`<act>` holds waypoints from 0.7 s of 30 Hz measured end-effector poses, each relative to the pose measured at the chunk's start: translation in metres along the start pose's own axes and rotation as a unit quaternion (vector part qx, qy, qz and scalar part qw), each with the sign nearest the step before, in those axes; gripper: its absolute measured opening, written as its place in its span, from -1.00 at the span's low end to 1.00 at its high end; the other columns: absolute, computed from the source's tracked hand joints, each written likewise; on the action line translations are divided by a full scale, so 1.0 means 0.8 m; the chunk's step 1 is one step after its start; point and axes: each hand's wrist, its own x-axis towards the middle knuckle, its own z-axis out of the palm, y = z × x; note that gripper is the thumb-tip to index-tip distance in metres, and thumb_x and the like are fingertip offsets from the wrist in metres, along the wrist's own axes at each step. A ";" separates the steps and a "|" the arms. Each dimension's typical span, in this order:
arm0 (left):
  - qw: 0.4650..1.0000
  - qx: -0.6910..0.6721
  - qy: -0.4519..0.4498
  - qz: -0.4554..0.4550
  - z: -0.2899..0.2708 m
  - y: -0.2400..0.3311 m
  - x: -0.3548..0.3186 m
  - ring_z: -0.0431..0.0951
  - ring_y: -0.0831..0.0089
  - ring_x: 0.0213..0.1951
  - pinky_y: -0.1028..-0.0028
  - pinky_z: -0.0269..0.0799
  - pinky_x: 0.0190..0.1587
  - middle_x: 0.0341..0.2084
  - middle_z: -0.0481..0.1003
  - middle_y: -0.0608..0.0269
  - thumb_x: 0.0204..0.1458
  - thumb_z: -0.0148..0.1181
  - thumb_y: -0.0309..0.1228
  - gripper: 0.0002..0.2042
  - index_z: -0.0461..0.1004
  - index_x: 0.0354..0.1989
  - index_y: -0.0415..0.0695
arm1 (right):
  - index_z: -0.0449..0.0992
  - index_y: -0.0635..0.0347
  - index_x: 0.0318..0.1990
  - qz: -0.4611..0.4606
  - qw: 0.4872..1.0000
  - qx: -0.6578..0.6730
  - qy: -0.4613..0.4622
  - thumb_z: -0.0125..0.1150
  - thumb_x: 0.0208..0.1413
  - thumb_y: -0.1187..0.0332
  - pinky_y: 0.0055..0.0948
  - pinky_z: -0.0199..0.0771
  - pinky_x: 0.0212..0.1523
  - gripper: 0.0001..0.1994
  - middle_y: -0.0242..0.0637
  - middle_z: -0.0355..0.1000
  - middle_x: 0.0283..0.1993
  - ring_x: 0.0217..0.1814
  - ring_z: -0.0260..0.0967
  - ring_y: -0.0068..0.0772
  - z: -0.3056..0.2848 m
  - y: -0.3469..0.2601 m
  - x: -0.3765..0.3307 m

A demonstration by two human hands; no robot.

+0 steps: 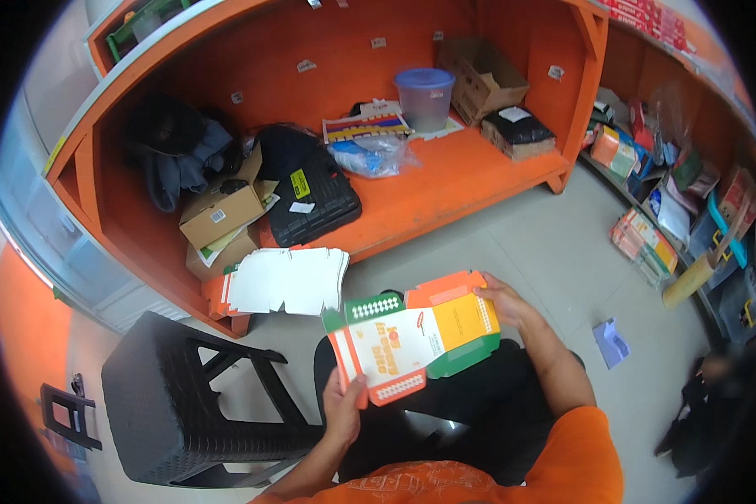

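Observation:
A flat, unfolded carton blank [407, 349] in white, orange, green and yellow is held over my lap, printed side up. My left hand [344, 405] grips its lower left edge, thumb on top and fingers partly hidden beneath. At the far right end, my right hand [502, 302] pinches the orange and yellow corner. The carton's flaps lie spread out, with none folded up. Beyond my left hand, a stack of white carton blanks [287, 281] rests at the front left of the orange shelf.
A black plastic stool [155, 403] stands at my left. The orange shelf [445, 189] ahead bears a black tool case [312, 197], cardboard boxes [221, 214] and a lidded bucket [424, 99]. At right are a crowded shelf, a bundle of cartons [644, 241] and a purple scrap [611, 343] on the floor.

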 end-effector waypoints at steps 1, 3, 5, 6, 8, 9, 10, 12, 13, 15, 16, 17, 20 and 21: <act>0.999 -0.012 -0.012 0.030 0.011 0.011 0.014 0.51 0.47 0.02 0.43 0.41 0.09 0.01 0.48 0.15 0.21 0.14 -0.44 -0.66 0.32 0.12 -0.27 | 0.19 0.24 0.30 -0.032 0.999 0.024 0.012 0.05 0.32 0.42 -0.29 0.34 0.27 -0.56 -0.16 0.34 0.24 0.30 0.30 -0.26 0.001 0.000 -0.012; 0.992 -0.109 -0.006 0.058 0.037 0.036 0.036 0.50 0.41 0.06 0.39 0.37 0.15 0.03 0.47 0.13 0.20 0.15 -0.44 -0.63 0.30 0.15 -0.28 | 0.18 0.25 0.31 -0.093 0.993 0.069 0.031 0.02 0.33 0.43 -0.28 0.33 0.28 -0.57 -0.13 0.34 0.24 0.31 0.30 -0.24 0.013 0.003 -0.028; 0.972 -0.201 -0.028 0.117 0.046 0.030 0.052 0.49 0.31 0.10 0.33 0.35 0.21 0.07 0.45 0.08 0.19 0.16 -0.44 -0.57 0.27 0.20 -0.29 | 0.17 0.25 0.32 -0.131 0.984 0.111 0.045 0.00 0.33 0.44 -0.26 0.34 0.29 -0.57 -0.12 0.33 0.26 0.30 0.31 -0.23 0.012 0.010 -0.036; 0.969 -0.198 -0.020 0.146 0.052 0.030 0.051 0.47 0.31 0.12 0.32 0.34 0.21 0.09 0.44 0.06 0.20 0.14 -0.42 -0.57 0.27 0.21 -0.29 | 0.16 0.25 0.32 -0.146 0.979 0.131 0.046 -0.01 0.34 0.45 -0.26 0.34 0.29 -0.57 -0.12 0.32 0.26 0.30 0.31 -0.23 0.018 0.014 -0.037; 0.960 -0.191 -0.005 0.203 0.080 0.031 0.053 0.44 0.32 0.16 0.30 0.32 0.23 0.13 0.40 0.03 0.22 0.10 -0.37 -0.56 0.26 0.22 -0.31 | 0.16 0.23 0.32 -0.171 0.972 0.150 0.060 -0.02 0.34 0.44 -0.25 0.33 0.29 -0.57 -0.12 0.32 0.26 0.30 0.31 -0.22 0.035 0.020 -0.040; 0.961 -0.141 0.023 0.235 0.089 0.031 0.060 0.46 0.35 0.12 0.33 0.34 0.20 0.10 0.43 0.05 0.27 0.07 -0.39 -0.63 0.29 0.18 -0.31 | 0.16 0.22 0.32 -0.184 0.967 0.160 0.067 -0.03 0.34 0.44 -0.25 0.33 0.29 -0.58 -0.12 0.32 0.26 0.29 0.31 -0.22 0.045 0.024 -0.041; 0.964 -0.121 0.038 0.235 0.092 0.035 0.070 0.47 0.36 0.09 0.35 0.36 0.18 0.08 0.44 0.06 0.28 0.07 -0.39 -0.64 0.31 0.17 -0.31 | 0.16 0.22 0.33 -0.191 0.964 0.171 0.072 -0.04 0.34 0.45 -0.25 0.32 0.30 -0.58 -0.12 0.32 0.26 0.30 0.31 -0.21 0.051 0.029 -0.042; 0.966 -0.086 0.073 0.232 0.092 0.048 0.087 0.50 0.39 0.04 0.38 0.39 0.14 0.04 0.47 0.08 0.29 0.07 -0.40 -0.67 0.33 0.14 -0.31 | 0.15 0.21 0.33 -0.201 0.958 0.187 0.082 -0.05 0.35 0.45 -0.23 0.31 0.32 -0.57 -0.12 0.32 0.27 0.31 0.30 -0.18 0.066 0.040 -0.046; 0.959 -0.103 0.104 0.241 0.095 0.055 0.094 0.51 0.49 -0.07 0.44 0.40 0.07 -0.08 0.53 0.12 0.26 0.15 -0.42 -0.69 0.40 0.07 -0.36 | 0.14 0.21 0.34 -0.195 0.961 0.180 0.085 -0.05 0.35 0.43 -0.26 0.32 0.29 -0.56 -0.12 0.32 0.27 0.28 0.31 -0.20 0.070 0.046 -0.047; 0.960 -0.096 0.094 0.245 0.087 0.078 0.096 0.53 0.49 -0.10 0.45 0.42 0.04 -0.09 0.54 0.10 0.25 0.16 -0.40 -0.69 0.40 0.06 -0.36 | 0.11 0.21 0.36 -0.180 0.965 0.168 0.087 -0.03 0.36 0.40 -0.30 0.34 0.24 -0.55 -0.12 0.32 0.27 0.24 0.34 -0.24 0.072 0.054 -0.047; 0.960 -0.091 0.090 0.248 0.078 0.092 0.097 0.54 0.48 -0.11 0.45 0.43 0.02 -0.09 0.54 0.09 0.25 0.17 -0.39 -0.68 0.40 0.06 -0.36 | 0.11 0.22 0.35 -0.125 0.989 0.015 0.074 -0.03 0.36 0.38 -0.32 0.35 0.21 -0.55 -0.12 0.32 0.26 0.20 0.34 -0.28 0.071 0.041 -0.050; 0.961 -0.080 0.081 0.252 0.064 0.105 0.101 0.54 0.48 -0.12 0.46 0.44 0.01 -0.10 0.54 0.09 0.25 0.17 -0.39 -0.68 0.41 0.06 -0.36 | 0.11 0.23 0.34 -0.066 0.986 -0.137 0.060 -0.02 0.36 0.36 -0.34 0.35 0.18 -0.55 -0.12 0.33 0.25 0.17 0.34 -0.32 0.072 0.018 -0.052; 0.967 -0.054 0.032 0.246 0.035 0.136 0.110 0.56 0.46 -0.13 0.47 0.46 -0.02 -0.11 0.55 0.08 0.23 0.20 -0.39 -0.68 0.43 0.04 -0.36 | 0.28 0.26 0.16 -0.226 0.883 -0.395 0.117 -0.03 0.38 0.23 -0.37 0.32 0.12 -0.66 -0.23 0.39 0.10 0.05 0.30 -0.49 0.048 -0.071 -0.015; 0.969 -0.035 0.020 0.243 0.019 0.149 0.110 0.56 0.46 -0.13 0.47 0.46 -0.02 -0.11 0.55 0.08 0.22 0.21 -0.39 -0.68 0.43 0.03 -0.36 | 0.36 0.24 0.09 -0.270 0.852 -0.416 0.166 -0.02 0.38 0.19 -0.44 0.30 0.13 -0.68 -0.34 0.39 0.04 0.06 0.30 -0.54 0.106 -0.137 -0.007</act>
